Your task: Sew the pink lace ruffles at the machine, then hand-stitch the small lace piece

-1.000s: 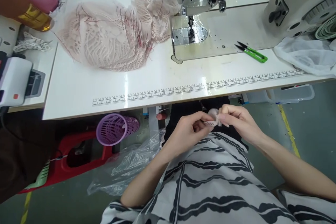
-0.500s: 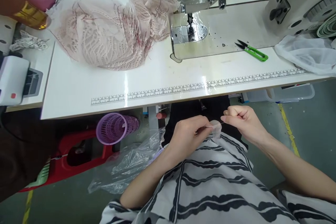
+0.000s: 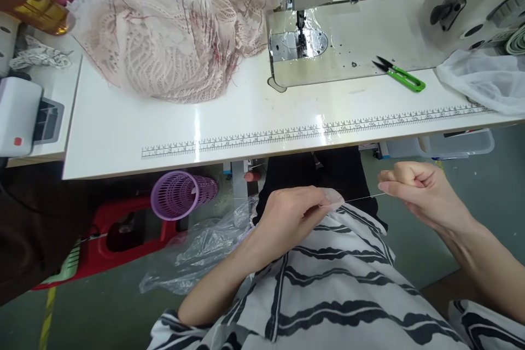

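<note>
Above my lap, my left hand (image 3: 293, 210) is closed in a pinch on a small piece of sheer pale fabric (image 3: 334, 198). A thin thread (image 3: 363, 197) runs from that fabric out to the right, looking taut. Its other end is at my right hand (image 3: 416, 188), whose fingers are curled tight around it. Both hands are below the front edge of the sewing table, apart from each other.
On the white table (image 3: 123, 126) stand a sewing machine (image 3: 301, 38) and a heap of pink lace (image 3: 164, 44). Green thread snips (image 3: 400, 74) and white mesh fabric (image 3: 484, 79) lie to the right. A printed ruler (image 3: 287, 135) follows the edge. Beneath is a purple basket (image 3: 174, 197).
My right hand has moved to the right, away from my left hand, and a longer stretch of thread shows between them. My left hand stays pinched on the fabric. The view has shifted slightly.
</note>
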Demonstrator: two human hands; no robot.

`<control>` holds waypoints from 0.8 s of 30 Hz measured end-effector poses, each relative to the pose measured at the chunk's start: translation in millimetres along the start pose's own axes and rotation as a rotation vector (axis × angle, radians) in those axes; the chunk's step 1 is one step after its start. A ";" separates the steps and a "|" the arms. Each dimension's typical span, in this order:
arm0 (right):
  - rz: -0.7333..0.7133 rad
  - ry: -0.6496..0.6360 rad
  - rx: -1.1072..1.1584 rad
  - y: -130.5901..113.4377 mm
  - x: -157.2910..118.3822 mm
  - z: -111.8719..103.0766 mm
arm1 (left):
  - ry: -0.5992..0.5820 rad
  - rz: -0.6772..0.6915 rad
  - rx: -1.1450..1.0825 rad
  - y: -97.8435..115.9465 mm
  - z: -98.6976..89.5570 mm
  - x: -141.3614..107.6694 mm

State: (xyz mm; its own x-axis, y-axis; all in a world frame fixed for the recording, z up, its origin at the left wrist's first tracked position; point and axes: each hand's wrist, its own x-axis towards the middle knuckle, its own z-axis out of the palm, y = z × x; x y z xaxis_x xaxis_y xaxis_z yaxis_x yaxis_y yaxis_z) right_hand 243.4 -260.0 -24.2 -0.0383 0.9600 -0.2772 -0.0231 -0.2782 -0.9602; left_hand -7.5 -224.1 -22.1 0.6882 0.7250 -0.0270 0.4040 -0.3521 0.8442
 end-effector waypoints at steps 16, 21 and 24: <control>-0.489 0.163 -0.818 -3.6 4.5 -1.6 | 0.040 -0.058 -0.164 -3.2 4.1 7.4; -0.193 0.036 -0.084 7.6 9.2 34.2 | 0.025 -0.073 -0.130 -6.0 16.4 13.0; -0.080 -0.062 0.308 8.5 9.5 52.5 | 0.076 -0.112 -0.094 -7.1 20.5 16.3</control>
State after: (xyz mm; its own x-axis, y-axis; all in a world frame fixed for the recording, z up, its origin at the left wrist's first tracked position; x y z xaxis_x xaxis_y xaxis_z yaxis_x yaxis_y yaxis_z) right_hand 190.4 -254.8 -33.3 -0.0844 0.9782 -0.1900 -0.3295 -0.2073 -0.9211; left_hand 13.2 -221.9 -39.6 0.5929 0.8007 -0.0855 0.4149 -0.2127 0.8847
